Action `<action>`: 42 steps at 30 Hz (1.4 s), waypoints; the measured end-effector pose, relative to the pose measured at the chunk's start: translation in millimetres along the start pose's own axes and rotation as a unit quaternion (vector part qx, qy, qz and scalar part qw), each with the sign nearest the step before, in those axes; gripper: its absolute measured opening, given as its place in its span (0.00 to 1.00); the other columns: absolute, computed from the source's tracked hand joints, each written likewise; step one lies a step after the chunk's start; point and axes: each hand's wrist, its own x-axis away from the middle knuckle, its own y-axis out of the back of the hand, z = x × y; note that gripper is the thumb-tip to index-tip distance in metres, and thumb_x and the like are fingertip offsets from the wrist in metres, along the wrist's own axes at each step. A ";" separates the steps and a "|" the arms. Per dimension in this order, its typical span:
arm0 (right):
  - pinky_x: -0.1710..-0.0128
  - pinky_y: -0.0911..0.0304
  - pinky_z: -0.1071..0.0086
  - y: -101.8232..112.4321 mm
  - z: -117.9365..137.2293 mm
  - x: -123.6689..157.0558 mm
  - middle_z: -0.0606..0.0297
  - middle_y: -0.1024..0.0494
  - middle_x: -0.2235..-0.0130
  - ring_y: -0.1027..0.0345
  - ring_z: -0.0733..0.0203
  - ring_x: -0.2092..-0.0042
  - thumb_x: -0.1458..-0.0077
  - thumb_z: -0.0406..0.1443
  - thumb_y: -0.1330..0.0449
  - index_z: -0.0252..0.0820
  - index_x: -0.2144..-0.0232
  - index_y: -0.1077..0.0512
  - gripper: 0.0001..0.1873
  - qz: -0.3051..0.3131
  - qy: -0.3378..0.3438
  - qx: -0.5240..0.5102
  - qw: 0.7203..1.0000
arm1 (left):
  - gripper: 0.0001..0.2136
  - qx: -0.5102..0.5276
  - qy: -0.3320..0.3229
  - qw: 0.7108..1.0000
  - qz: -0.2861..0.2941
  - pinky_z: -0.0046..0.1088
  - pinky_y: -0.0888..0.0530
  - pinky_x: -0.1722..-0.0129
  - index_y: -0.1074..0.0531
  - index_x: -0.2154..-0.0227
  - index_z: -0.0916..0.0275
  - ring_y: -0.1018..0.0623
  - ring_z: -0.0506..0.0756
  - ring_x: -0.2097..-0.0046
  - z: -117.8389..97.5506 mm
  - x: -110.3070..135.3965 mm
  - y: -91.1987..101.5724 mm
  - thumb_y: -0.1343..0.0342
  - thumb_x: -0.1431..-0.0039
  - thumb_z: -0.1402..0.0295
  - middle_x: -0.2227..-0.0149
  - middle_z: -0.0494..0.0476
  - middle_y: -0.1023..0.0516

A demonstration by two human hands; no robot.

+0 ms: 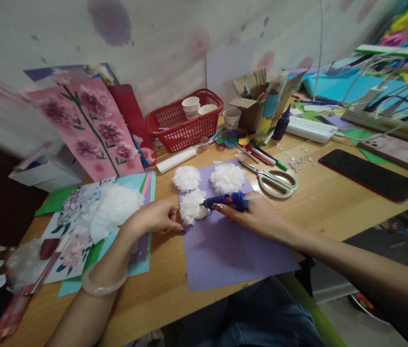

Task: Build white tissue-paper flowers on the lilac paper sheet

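Note:
My right hand [261, 217] grips a blue hot glue gun [227, 201], a pale glue stick showing at its rear. Its nozzle meets the right side of a white tissue-paper flower [192, 207] on a purple sheet [232, 250]; I cannot tell whether they touch. Just left of that flower is my left hand [156, 217], fingers curled in and thumb low by the sheet's left edge; whatever they pinch, if anything, is hidden. Two more tissue flowers lie behind: a white one [186, 178] at the left and a larger white one [227, 178] at the right.
Scissors [274, 182] lie right of the sheet, with a phone [370, 174] beyond. Behind stand a red basket [185, 130] with cups and a cardboard box [247, 113]. White tissue [113, 207] and coloured papers lie left, below a pink flower picture [91, 125].

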 end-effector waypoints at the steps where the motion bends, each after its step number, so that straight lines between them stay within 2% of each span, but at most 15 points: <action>1: 0.73 0.48 0.69 -0.2 -0.5 -0.2 0.71 0.35 0.79 0.44 0.66 0.75 0.40 0.50 0.44 0.43 0.81 0.38 0.24 -0.001 -0.004 -0.001 1.000 | 0.16 0.001 0.000 1.000 0.000 0.26 0.42 0.77 0.33 0.81 0.60 0.30 0.52 0.76 0.2 -0.2 -0.2 0.37 0.57 0.54 0.82 0.48 0.29; 10: 0.75 0.51 0.69 2.9 -3.2 0.8 0.72 0.39 0.81 0.47 0.66 0.77 0.41 0.53 0.46 0.43 0.81 0.39 0.25 -0.005 -0.023 0.010 1.000 | 0.15 -0.004 0.006 1.000 0.004 0.27 0.41 0.76 0.33 0.81 0.60 0.30 0.52 0.75 -1.8 -0.1 0.8 0.37 0.57 0.55 0.81 0.48 0.28; 17: 0.74 0.49 0.69 3.8 -8.9 -1.7 0.69 0.33 0.79 0.43 0.64 0.75 0.42 0.54 0.46 0.43 0.79 0.35 0.25 -0.016 -0.034 0.025 0.999 | 0.16 0.002 -0.005 1.000 0.003 0.27 0.41 0.77 0.34 0.81 0.60 0.30 0.52 0.75 1.9 -3.2 -0.7 0.36 0.57 0.54 0.81 0.48 0.29; 24: 0.75 0.49 0.68 4.3 -10.3 -3.7 0.67 0.29 0.79 0.39 0.64 0.76 0.41 0.56 0.47 0.43 0.80 0.33 0.27 0.008 -0.072 0.014 0.997 | 0.16 -0.005 -0.009 1.000 0.007 0.27 0.41 0.77 0.34 0.81 0.60 0.30 0.52 0.75 0.8 -2.5 -0.2 0.37 0.56 0.54 0.81 0.48 0.28; 29: 0.75 0.47 0.68 5.0 -8.6 -7.4 0.67 0.28 0.80 0.38 0.65 0.77 0.41 0.55 0.47 0.43 0.80 0.33 0.27 0.001 -0.067 -0.002 0.998 | 0.16 -0.005 -0.009 1.000 0.004 0.27 0.41 0.76 0.33 0.80 0.60 0.29 0.52 0.75 1.0 -2.7 0.1 0.37 0.57 0.54 0.81 0.48 0.28; 37: 0.75 0.48 0.69 4.8 -6.6 -8.8 0.69 0.33 0.81 0.40 0.63 0.75 0.41 0.55 0.46 0.43 0.79 0.35 0.25 -0.013 -0.058 0.005 0.998 | 0.17 -0.004 -0.006 1.000 0.005 0.27 0.42 0.76 0.34 0.81 0.60 0.30 0.52 0.75 0.3 -1.2 0.5 0.37 0.57 0.54 0.81 0.48 0.29; 42: 0.74 0.47 0.69 6.5 -8.1 -7.9 0.68 0.31 0.80 0.38 0.63 0.75 0.41 0.55 0.47 0.43 0.80 0.34 0.26 0.002 -0.061 0.014 0.998 | 0.16 -0.002 -0.003 1.000 0.003 0.27 0.41 0.76 0.33 0.80 0.60 0.29 0.52 0.75 0.5 -1.0 0.6 0.37 0.57 0.54 0.81 0.48 0.28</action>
